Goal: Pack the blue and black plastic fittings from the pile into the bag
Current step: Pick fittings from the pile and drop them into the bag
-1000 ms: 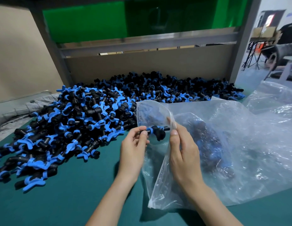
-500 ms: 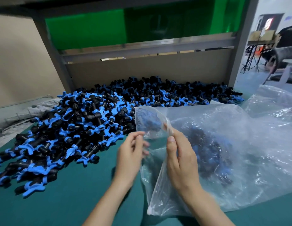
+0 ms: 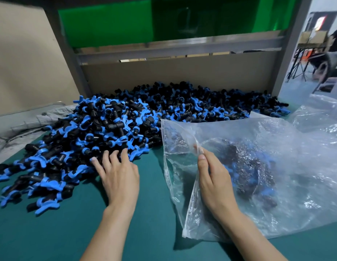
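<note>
A big pile of blue and black plastic fittings (image 3: 115, 129) covers the left and back of the green table (image 3: 51, 232). My left hand (image 3: 118, 178) lies at the pile's near edge, fingers stretched out and touching the fittings, holding nothing. A clear plastic bag (image 3: 267, 166) lies to the right with its mouth facing the pile. Several fittings (image 3: 252, 172) show through its film. My right hand (image 3: 214, 181) pinches the upper edge of the bag's mouth and holds it raised.
A cardboard wall (image 3: 173, 76) and a grey metal frame (image 3: 179, 48) close off the back. Grey cloth (image 3: 18, 127) is bunched at the left edge. Another sheet of clear plastic (image 3: 322, 113) lies at the far right.
My left hand dropped the fitting into the bag, then moved left from the bag's mouth to the pile's near edge. My right hand kept hold of the bag.
</note>
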Demonstrator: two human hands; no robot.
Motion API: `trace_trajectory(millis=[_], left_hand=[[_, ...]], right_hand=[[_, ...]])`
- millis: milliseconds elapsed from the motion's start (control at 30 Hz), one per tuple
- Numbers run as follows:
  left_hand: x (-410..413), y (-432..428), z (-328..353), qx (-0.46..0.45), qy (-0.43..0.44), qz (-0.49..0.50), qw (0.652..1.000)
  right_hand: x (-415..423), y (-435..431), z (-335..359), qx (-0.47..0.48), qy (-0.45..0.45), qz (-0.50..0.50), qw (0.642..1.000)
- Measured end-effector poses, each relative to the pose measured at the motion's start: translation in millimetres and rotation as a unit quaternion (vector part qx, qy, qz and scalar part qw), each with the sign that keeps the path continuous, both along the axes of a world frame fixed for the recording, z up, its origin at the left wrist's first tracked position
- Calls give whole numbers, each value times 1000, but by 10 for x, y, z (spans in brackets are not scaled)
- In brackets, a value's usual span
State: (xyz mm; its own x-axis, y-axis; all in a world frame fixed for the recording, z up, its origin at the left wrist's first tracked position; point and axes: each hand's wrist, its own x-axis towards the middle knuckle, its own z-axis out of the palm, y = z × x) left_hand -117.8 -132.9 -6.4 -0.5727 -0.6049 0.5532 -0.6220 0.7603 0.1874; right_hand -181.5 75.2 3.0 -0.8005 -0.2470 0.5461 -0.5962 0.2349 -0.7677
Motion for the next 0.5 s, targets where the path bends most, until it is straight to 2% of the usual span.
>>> trace_trajectory(millis=[133, 200, 500], left_hand=[[15, -83, -23, 19, -102, 41, 994], [-12, -99, -16, 25, -120, 44, 991], [-41, -47, -39, 33, -79, 3, 996]], right_hand=[[-11, -2, -11, 4, -1, 0, 1000], [-11, 1, -16, 4, -3, 3, 1000], [10, 7, -21, 7, 1, -1, 1000]])
